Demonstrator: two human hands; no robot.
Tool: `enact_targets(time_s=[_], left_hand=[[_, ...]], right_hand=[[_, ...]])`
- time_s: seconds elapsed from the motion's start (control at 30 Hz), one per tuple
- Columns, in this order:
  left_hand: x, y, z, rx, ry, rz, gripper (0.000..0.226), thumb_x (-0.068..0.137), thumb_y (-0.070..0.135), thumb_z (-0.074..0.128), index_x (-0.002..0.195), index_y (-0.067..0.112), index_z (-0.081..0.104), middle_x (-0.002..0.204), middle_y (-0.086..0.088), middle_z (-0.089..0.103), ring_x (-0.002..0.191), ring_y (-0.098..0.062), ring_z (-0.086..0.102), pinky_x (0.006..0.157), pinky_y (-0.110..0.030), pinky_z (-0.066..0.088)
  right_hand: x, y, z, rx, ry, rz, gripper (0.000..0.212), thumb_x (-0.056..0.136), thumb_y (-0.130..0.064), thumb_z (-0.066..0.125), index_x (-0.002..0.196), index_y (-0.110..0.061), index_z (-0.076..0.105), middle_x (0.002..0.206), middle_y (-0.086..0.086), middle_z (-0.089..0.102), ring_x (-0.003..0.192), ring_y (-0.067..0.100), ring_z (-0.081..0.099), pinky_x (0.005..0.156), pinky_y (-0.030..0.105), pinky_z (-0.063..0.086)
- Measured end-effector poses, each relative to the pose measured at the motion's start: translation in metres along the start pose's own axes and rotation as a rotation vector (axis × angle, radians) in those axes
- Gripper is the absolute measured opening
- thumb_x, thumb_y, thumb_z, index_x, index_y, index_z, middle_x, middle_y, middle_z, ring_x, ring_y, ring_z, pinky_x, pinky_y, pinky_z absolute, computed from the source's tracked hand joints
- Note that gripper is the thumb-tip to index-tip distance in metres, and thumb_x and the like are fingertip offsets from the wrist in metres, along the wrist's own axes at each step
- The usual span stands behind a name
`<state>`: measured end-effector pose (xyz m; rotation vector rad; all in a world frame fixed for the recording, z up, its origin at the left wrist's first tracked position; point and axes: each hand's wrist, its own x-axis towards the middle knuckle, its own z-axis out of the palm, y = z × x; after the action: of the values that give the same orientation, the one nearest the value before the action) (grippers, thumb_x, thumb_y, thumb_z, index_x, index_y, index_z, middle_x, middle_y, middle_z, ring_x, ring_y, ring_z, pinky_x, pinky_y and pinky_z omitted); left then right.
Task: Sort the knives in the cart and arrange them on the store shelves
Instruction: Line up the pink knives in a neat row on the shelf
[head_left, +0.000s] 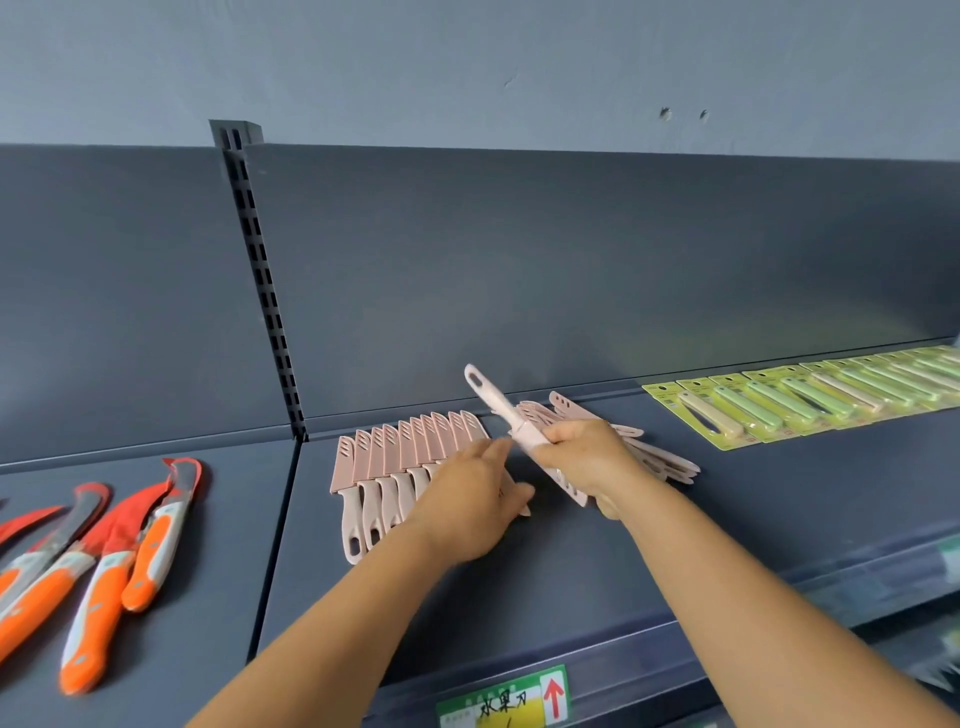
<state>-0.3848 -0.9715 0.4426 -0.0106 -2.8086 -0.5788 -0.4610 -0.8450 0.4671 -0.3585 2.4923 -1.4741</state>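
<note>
On shelf (675, 545): R hand (582, 457) gripping pink knife (498, 410), L hand (467, 499) flat on row (395, 467)

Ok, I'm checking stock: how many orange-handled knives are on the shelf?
4, side by side on the left shelf: one at the frame edge, a second, a third, the rightmost. More may lie out of frame.

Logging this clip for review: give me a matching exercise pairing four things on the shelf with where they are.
Things:
1. orange-handled knives
2. row of pink knives
3. green carded knives
4. single pink knife

Places:
A. gripped in the right hand
B. right end of the shelf
C. left shelf section
D. under the left hand, middle of the shelf

Pairs: 1-C, 2-D, 3-B, 4-A
</note>
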Motion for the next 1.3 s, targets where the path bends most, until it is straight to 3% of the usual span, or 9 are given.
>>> enact_targets(time_s=[0.13, 0.3, 0.4, 0.67, 0.77, 0.9, 1.07, 1.2, 1.3], left_hand=[[0.011, 0.028, -0.016, -0.489, 0.269, -0.133, 0.028, 0.093, 0.021, 0.058, 0.121, 0.016, 0.057, 0.092, 0.009, 0.06, 0.08, -0.005, 0.058, 0.065, -0.005, 0.038], [0.024, 0.042, -0.031, -0.596, 0.424, -0.221, 0.012, 0.088, 0.014, 0.06, 0.085, 0.021, 0.068, 0.068, 0.011, 0.06, 0.061, -0.004, 0.051, 0.055, -0.006, 0.037], [0.025, 0.039, -0.038, -0.397, 0.499, -0.082, 0.02, 0.089, 0.018, 0.061, 0.07, 0.025, 0.064, 0.071, 0.003, 0.056, 0.059, -0.007, 0.046, 0.056, -0.01, 0.035], [0.028, 0.012, -0.041, 0.35, 0.464, 0.307, 0.026, 0.056, 0.007, 0.089, 0.073, 0.019, 0.073, 0.067, 0.001, 0.056, 0.054, -0.02, 0.056, 0.036, -0.024, 0.043], [0.025, 0.005, -0.035, 0.345, 0.387, 0.232, 0.029, 0.065, 0.005, 0.082, 0.09, 0.018, 0.073, 0.08, 0.0, 0.059, 0.065, -0.023, 0.061, 0.042, -0.029, 0.048], [0.018, -0.001, -0.026, 0.186, 0.268, -0.07, 0.039, 0.094, 0.01, 0.047, 0.133, 0.017, 0.047, 0.128, 0.0, 0.045, 0.105, -0.025, 0.056, 0.081, -0.034, 0.046], [0.013, -0.013, -0.003, 0.203, -0.129, -0.043, 0.043, 0.096, 0.038, 0.034, 0.125, 0.012, 0.053, 0.135, -0.003, 0.048, 0.125, -0.025, 0.046, 0.101, -0.036, 0.04], [0.01, -0.015, 0.003, 0.194, -0.161, -0.05, 0.029, 0.097, 0.033, 0.04, 0.112, 0.014, 0.057, 0.123, -0.003, 0.054, 0.114, -0.024, 0.051, 0.094, -0.034, 0.039], [0.01, -0.017, 0.004, 0.191, -0.147, -0.041, 0.026, 0.096, 0.034, 0.042, 0.108, 0.017, 0.057, 0.118, -0.002, 0.056, 0.111, -0.023, 0.053, 0.092, -0.033, 0.037]], right_hand=[[-0.009, -0.009, -0.006, 0.307, -0.039, -0.043, 0.014, 0.081, -0.017, 0.072, 0.094, -0.018, 0.075, 0.087, -0.002, 0.073, 0.084, 0.016, 0.066, 0.086, 0.032, 0.052], [-0.02, -0.021, -0.024, 0.243, -0.021, -0.096, 0.012, 0.08, -0.017, 0.071, 0.085, -0.027, 0.076, 0.086, -0.003, 0.075, 0.085, 0.016, 0.067, 0.078, 0.03, 0.053], [-0.018, -0.024, -0.036, 0.356, 0.009, -0.056, 0.013, 0.088, -0.018, 0.062, 0.089, -0.024, 0.074, 0.098, 0.0, 0.073, 0.092, 0.017, 0.065, 0.09, 0.035, 0.053], [-0.031, -0.038, -0.05, 0.412, -0.366, -0.046, 0.02, 0.089, -0.011, 0.063, 0.105, -0.001, 0.068, 0.081, 0.008, 0.065, 0.06, 0.011, 0.055, 0.053, 0.018, 0.046], [-0.023, -0.038, -0.034, 0.133, -0.212, -0.08, 0.024, 0.08, 0.003, 0.056, 0.097, -0.001, 0.072, 0.065, 0.006, 0.055, 0.057, 0.014, 0.046, 0.051, 0.02, 0.039], [0.002, -0.021, -0.002, -0.065, 0.015, -0.093, 0.022, 0.082, -0.01, 0.058, 0.098, -0.01, 0.073, 0.081, 0.011, 0.066, 0.075, 0.016, 0.052, 0.068, 0.027, 0.042], [0.012, -0.003, 0.026, -0.12, 0.041, -0.086, 0.019, 0.085, -0.007, 0.052, 0.08, -0.016, 0.067, 0.072, 0.0, 0.053, 0.069, 0.02, 0.046, 0.06, 0.024, 0.034], [0.022, 0.007, 0.036, -0.17, 0.055, -0.08, 0.017, 0.083, -0.011, 0.053, 0.072, -0.021, 0.062, 0.069, 0.0, 0.051, 0.07, 0.023, 0.05, 0.064, 0.03, 0.042], [0.028, 0.011, 0.039, -0.317, 0.061, -0.09, 0.036, 0.086, -0.015, 0.05, 0.055, -0.02, 0.032, 0.058, -0.006, 0.029, 0.067, 0.022, 0.033, 0.05, 0.028, 0.024]])
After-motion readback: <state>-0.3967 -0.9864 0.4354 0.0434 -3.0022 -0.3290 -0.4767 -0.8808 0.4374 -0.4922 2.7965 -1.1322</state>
